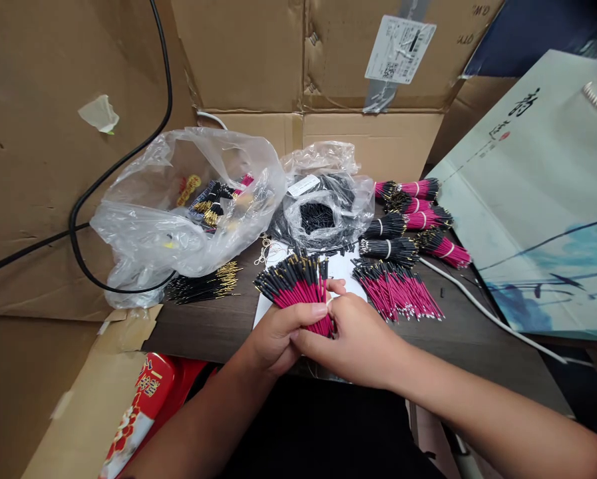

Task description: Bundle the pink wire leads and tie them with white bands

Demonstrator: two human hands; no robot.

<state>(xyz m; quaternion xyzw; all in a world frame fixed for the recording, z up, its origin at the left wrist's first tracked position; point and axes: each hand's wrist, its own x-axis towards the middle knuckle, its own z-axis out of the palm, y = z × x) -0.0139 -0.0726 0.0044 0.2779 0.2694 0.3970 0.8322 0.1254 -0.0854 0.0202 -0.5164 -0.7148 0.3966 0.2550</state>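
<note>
My left hand (278, 332) is wrapped round a thick bundle of pink and black wires (298, 286), whose black tips fan out away from me. My right hand (353, 339) closes on the same bundle at its near end, fingers pressed against the pink part. Both hands hover over a white sheet of paper (345, 266) on the dark table (213, 326). A loose pile of the same pink wires (398, 293) lies just right of my hands.
Several tied wire bundles (410, 219) lie at the back right. Two clear plastic bags (178, 206) (323, 213) hold more wires and parts. Gold-tipped black wires (203, 286) lie left. Cardboard boxes (303, 60) stand behind, a paper bag (542, 199) right, a black cable (103, 173) left.
</note>
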